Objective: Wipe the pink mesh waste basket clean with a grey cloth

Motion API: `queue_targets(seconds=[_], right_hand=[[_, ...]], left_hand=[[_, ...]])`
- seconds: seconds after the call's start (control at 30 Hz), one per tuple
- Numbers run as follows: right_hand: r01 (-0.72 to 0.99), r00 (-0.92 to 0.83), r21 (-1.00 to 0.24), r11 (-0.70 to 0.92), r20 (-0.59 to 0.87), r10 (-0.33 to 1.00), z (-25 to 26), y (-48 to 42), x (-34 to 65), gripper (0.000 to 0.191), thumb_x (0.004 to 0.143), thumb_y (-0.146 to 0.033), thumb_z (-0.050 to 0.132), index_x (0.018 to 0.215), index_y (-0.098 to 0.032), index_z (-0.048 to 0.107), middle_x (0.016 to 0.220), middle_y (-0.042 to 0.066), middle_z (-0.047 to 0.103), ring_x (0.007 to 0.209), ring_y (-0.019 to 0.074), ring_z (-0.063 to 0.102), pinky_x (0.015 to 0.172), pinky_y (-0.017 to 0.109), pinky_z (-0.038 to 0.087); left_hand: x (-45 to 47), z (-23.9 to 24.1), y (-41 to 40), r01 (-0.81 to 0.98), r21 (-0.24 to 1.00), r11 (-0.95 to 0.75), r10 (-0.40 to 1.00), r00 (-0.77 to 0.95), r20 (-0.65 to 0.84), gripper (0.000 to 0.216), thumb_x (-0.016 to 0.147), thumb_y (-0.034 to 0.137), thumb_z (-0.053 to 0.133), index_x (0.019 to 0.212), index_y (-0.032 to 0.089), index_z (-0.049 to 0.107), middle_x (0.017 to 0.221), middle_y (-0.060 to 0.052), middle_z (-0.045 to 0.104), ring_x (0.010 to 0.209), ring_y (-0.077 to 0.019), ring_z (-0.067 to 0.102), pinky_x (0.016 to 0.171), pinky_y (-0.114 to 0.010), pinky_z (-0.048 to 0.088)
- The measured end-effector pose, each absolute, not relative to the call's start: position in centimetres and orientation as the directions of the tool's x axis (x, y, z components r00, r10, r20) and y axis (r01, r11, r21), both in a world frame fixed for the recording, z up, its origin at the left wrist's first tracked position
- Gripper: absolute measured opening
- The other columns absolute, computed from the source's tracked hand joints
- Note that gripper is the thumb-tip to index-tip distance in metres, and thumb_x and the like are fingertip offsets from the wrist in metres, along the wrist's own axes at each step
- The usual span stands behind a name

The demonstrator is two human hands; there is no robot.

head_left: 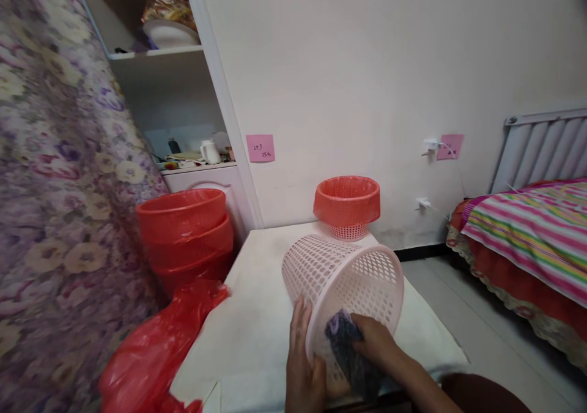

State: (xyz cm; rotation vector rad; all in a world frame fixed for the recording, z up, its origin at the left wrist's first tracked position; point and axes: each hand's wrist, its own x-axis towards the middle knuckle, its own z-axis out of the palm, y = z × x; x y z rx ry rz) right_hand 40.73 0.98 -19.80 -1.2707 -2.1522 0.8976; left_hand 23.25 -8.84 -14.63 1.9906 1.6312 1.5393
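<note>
pink notes [260, 148]: writing too small | dark cloth [351, 355]: partly behind basket rim [316, 315]

A pink sticky note [260, 148] on the white wall [367, 64], just right of the cupboard edge, carries handwriting in dark ink: it looks like "193" on the first line, with a few smaller marks beneath that are too small to read. A second pink note [450, 146], further right beside a wall socket, bears a dark scribble that cannot be read.
</note>
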Motion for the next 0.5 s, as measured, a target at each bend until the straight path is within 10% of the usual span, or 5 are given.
queue_targets(seconds=[0.23,0.5], right_hand=[[0.669,-0.292,-0.684,0.290,0.116,0.949,-19.3,1.3,42.4,0.054,0.068,-0.010,0.052,0.121,-0.010,0.057,0.122,0.023,0.062,0.111,0.0410,0.058,0.095,0.054,0.040],[0.241,-0.452,-0.926,0.291,0.159,0.878,-17.5,0.3,36.6,0.034,0.069,-0.021,0.063,0.102,-0.017,0.066,0.100,0.006,0.074,0.093,0.0258,0.066,0.085,0.038,0.052]], left_hand=[[22.6,-8.8,-11.4,0.765,0.466,-0.444,0.797,0.099,0.595,0.086,0.072,-0.004,0.035,0.148,0.033,0.019,0.159,-0.003,0.027,0.147,-0.0192,0.021,0.119,-0.053,0.019],[23.7,-8.5,-11.3,0.831,0.322,-0.453,0.763,0.174,0.623,0.089,0.067,-0.003,0.034,0.148,0.031,0.021,0.151,-0.006,0.042,0.143,-0.0221,0.031,0.114,-0.063,0.025]])
